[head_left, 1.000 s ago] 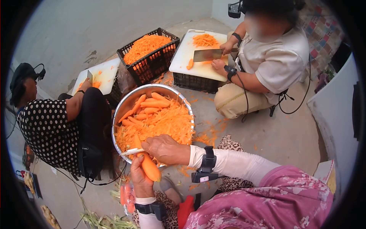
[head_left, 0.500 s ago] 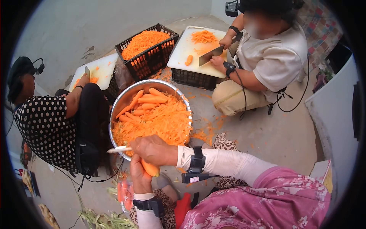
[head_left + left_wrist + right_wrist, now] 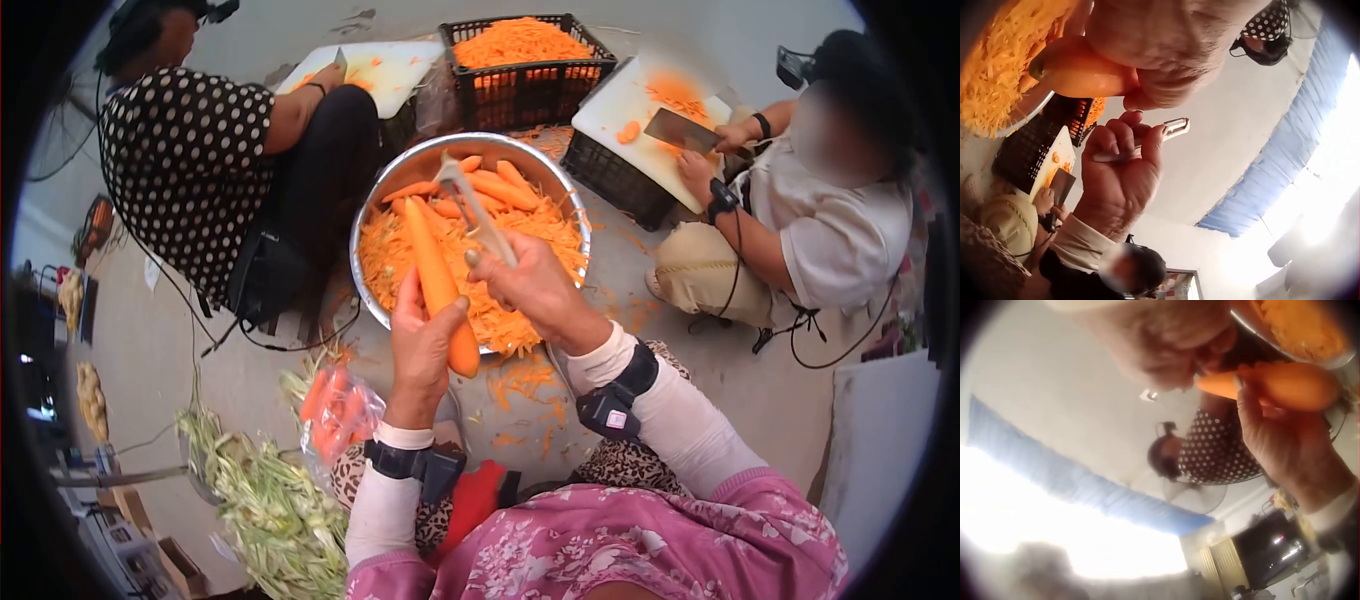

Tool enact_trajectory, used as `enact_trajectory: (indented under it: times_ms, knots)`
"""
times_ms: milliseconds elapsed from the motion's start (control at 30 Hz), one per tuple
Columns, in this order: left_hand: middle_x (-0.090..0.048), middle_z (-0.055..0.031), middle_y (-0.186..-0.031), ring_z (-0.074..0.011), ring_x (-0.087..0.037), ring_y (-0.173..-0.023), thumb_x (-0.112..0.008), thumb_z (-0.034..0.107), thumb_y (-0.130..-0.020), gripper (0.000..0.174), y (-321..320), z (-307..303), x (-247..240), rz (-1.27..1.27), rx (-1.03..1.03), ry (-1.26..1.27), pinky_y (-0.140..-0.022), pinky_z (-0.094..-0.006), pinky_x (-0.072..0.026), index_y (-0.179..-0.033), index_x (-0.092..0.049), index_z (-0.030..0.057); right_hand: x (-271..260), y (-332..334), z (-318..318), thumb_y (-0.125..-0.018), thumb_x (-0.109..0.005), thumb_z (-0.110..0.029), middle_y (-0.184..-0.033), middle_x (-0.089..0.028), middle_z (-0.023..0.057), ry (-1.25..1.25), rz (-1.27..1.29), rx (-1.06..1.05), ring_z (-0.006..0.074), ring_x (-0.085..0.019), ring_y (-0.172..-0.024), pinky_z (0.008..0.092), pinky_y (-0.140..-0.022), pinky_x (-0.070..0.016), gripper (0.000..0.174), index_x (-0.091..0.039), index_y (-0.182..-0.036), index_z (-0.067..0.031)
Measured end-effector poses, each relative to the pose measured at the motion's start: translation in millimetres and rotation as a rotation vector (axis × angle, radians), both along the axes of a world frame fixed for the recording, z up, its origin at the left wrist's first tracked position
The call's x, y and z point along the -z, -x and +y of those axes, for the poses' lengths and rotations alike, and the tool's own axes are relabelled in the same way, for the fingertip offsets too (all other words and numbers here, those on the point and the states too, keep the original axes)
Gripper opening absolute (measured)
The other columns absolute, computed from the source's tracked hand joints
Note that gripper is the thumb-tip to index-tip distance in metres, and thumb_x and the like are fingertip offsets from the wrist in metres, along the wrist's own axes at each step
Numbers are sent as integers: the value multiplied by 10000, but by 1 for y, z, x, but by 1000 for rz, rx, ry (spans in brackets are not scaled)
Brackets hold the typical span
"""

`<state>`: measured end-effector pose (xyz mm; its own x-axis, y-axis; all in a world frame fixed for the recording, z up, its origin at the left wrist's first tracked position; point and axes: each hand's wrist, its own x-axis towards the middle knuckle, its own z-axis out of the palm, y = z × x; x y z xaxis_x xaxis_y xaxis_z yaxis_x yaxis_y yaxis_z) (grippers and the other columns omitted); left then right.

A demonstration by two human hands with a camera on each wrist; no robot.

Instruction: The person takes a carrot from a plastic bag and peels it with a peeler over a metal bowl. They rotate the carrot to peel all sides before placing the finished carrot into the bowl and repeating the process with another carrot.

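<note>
My left hand (image 3: 418, 345) grips a peeled carrot (image 3: 432, 262) near its thick end, its thin tip pointing up and away over the metal basin (image 3: 586, 205). A pale-handled peeler (image 3: 492, 232) is held in my right hand (image 3: 545, 290), its head up and apart from the carrot. In the left wrist view the peeler's metal head (image 3: 1177, 127) sticks out past the thumb. Whole carrots (image 3: 500, 190) lie in the far part of the basin, with carrot shreds (image 3: 385, 255) heaped around them.
Two people sit across from me with cleavers (image 3: 682, 130) at white cutting boards (image 3: 610, 115). A black crate (image 3: 530, 95) of shredded carrot stands behind the basin. Bagged carrots (image 3: 335, 410) and a heap of pale green husks (image 3: 280, 510) lie at the left.
My hands, close together at the carrot before, are now apart. The carrot has swung tip-up, and the peeler has lifted off to the right. The head view has turned left.
</note>
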<state>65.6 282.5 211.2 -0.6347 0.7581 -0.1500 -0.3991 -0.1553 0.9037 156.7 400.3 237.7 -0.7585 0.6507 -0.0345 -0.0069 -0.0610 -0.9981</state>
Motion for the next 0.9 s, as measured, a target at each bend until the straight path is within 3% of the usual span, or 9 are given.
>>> enact_trajectory:
  times_ms: [67, 100, 267, 300, 433, 500, 633, 833, 900]
  knots:
    - [-496, -86, -1229, -159, -521, -1083, -631, -61, -754, 653, -2, 0, 7, 162, -7, 40, -916, -271, -433, -1344, -360, 5, -1, -2, 3, -868, -595, -146, -667, -506, -13, 391, 34, 13, 62, -437, -510, 242, -430, -349, 160, -546, -915, -1]
    - [-493, -87, -1232, -156, -513, -1095, -629, -57, -755, 650, -1, 1, 10, 344, -1, 78, -917, -268, -430, -1343, -358, -1, 1, -2, 4, -879, -574, -116, -682, -513, -5, 428, 67, 25, 33, -398, -491, 190, -415, -307, 125, -543, -931, -6]
    - [-497, -126, -1221, -196, -511, -1098, -646, -31, -714, 645, -6, -1, 2, 821, -16, 243, -919, -298, -430, -1310, -399, -12, -6, -2, 3, -874, -588, -122, -703, -501, -19, 443, 70, 14, 26, -394, -491, 186, -415, -308, 194, -528, -1016, -3]
    - [-505, -154, -1167, -248, -527, -1065, -656, -21, -692, 644, -8, -1, -1, 888, -34, 230, -905, -325, -436, -1291, -419, -18, -3, -2, 4, -867, -605, -132, -695, -495, -23, 442, 96, 0, 25, -395, -491, 185, -416, -309, 219, -527, -1028, -6]
    - [-503, -171, -1115, -301, -536, -1029, -644, -28, -688, 644, -14, -2, 1, 1041, -35, 260, -885, -343, -442, -1292, -419, -21, -2, -2, 4, -841, -658, -164, -680, -486, -30, 375, 138, -2, 24, -399, -494, 179, -417, -315, 291, -522, -1050, -13]
    - [-510, -187, -1096, -360, -507, -991, -593, -53, -686, 631, -15, 0, 1, 1202, -54, 199, -865, -419, -423, -1292, -419, -30, -3, -3, 4, -834, -666, -164, -672, -485, -29, 385, 131, -12, 25, -402, -493, 177, -417, -318, 291, -525, -1040, -14]
    - [-518, -182, -1076, -356, -505, -991, -580, -66, -682, 637, -16, 1, 2, 1242, -73, 201, -865, -424, -413, -1297, -421, -29, -3, -4, 8, -817, -684, -165, -654, -481, -32, 373, 103, -36, 25, -410, -490, 171, -415, -321, 281, -539, -1005, -16]
    - [-520, -191, -1039, -347, -513, -971, -676, 32, -693, 646, -13, 0, -12, 1171, -8, 172, -855, -399, -420, -1290, -436, -21, -10, -5, 9, -811, -687, -172, -660, -506, -29, 206, 166, 49, 19, -413, -481, 165, -408, -325, 313, -551, -1041, -8]
    - [-522, -178, -1080, -293, -533, -992, -677, 148, -792, 527, -4, -4, -21, 898, 134, 228, -852, -359, -432, -1251, -485, -26, -14, -7, 13, -816, -678, -170, -673, -514, -26, 224, 180, 45, 11, -411, -481, 154, -404, -317, 324, -548, -1063, -6]
